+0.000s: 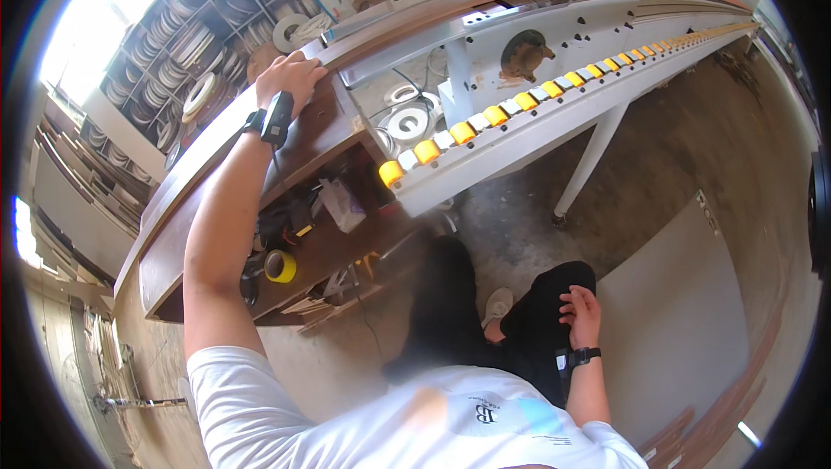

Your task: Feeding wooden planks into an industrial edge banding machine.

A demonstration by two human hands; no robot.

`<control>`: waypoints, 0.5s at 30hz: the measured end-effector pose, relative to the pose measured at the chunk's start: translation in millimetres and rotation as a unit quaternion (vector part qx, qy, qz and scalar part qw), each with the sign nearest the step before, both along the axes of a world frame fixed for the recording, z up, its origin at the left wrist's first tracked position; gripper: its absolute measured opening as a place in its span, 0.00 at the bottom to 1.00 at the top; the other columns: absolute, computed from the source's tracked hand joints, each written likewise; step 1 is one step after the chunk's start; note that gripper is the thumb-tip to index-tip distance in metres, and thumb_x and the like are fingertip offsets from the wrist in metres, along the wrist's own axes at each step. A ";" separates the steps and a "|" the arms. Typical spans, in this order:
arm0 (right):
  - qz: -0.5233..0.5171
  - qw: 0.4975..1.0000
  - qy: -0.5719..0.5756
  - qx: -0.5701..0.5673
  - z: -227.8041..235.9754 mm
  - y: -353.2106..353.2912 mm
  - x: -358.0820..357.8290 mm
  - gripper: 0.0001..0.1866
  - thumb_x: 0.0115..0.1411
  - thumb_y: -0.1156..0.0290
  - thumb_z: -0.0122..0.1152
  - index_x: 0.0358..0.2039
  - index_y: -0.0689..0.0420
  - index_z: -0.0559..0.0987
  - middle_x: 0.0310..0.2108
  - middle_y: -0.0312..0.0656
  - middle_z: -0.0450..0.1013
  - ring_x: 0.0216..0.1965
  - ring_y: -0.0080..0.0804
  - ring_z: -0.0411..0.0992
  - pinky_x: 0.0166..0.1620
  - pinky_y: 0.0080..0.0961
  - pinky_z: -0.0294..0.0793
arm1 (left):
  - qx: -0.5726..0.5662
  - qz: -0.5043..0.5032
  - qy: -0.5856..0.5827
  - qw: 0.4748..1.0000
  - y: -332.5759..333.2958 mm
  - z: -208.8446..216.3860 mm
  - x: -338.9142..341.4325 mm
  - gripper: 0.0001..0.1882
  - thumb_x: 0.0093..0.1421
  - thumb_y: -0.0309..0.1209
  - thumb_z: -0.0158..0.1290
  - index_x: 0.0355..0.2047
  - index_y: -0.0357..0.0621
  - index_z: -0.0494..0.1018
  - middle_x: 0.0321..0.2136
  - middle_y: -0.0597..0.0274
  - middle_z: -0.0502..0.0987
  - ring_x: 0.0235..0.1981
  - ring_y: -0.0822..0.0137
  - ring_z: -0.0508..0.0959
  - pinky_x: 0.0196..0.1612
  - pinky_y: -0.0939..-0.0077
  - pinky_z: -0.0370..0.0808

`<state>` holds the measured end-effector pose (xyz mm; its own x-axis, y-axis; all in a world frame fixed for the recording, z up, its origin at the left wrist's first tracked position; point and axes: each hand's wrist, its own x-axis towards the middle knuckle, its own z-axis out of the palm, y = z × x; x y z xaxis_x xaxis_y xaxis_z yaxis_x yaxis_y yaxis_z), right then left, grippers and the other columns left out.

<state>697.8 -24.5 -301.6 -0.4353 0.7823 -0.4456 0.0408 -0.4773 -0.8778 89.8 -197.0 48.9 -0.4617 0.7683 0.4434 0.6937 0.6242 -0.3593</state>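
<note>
While the right hand [582, 318] hangs empty near the knee [561, 283], fingers loosely parted, the left hand [290, 81] lies over the brown board [381, 39] along the bench [333, 127], its grip impossible to tell. Work seems under way, the remainder unclear; moving room lies between the grey panel [684, 322] and the edge of the yellow-roller rail [495, 116]

Your left grip [290, 81] rests on the top of the brown wooden desk [327, 127], toward its far edge. On the open shelf [359, 244] under that top you have a yellow roll of tape [288, 271], a pale bag [344, 205] and darker clutter too jumbled to tell apart. Your concrete floor [511, 218] carries your light shoe [498, 304] and the foot of a slanting white leg [590, 162].
</note>
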 end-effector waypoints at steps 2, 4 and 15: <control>-0.005 1.000 0.006 0.002 -0.5 -0.3 2.6 0.14 0.74 0.65 0.61 0.55 0.56 0.80 0.42 0.41 0.84 0.32 0.24 0.79 0.30 0.21 0.80 | -0.003 -0.015 0.002 1.000 17.8 0.8 1.3 0.18 0.74 0.51 0.50 0.44 0.58 0.85 0.43 0.64 0.83 0.50 0.56 0.83 0.49 0.60 0.80; -0.009 1.000 0.009 -0.001 1.6 -1.8 3.5 0.13 0.75 0.65 0.61 0.55 0.56 0.80 0.42 0.41 0.84 0.33 0.24 0.79 0.30 0.21 0.80 | -0.007 -0.023 -0.009 1.000 37.0 2.1 1.2 0.18 0.74 0.50 0.50 0.42 0.58 0.85 0.43 0.63 0.84 0.51 0.55 0.83 0.51 0.59 0.81; -0.058 0.995 0.079 0.004 -11.8 -10.2 21.0 0.13 0.75 0.64 0.62 0.54 0.55 0.81 0.41 0.40 0.84 0.31 0.23 0.79 0.30 0.21 0.81 | 0.013 -0.126 -0.133 0.983 74.0 12.9 85.8 0.24 0.73 0.53 0.51 0.35 0.45 0.82 0.35 0.54 0.85 0.40 0.48 0.85 0.42 0.53 0.80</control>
<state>718.8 -34.7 -313.4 -0.4059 0.8345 -0.3726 -0.1522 -0.4638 -0.8728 175.6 -123.0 61.8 -0.3600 0.8637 0.3527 0.8951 0.4263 -0.1304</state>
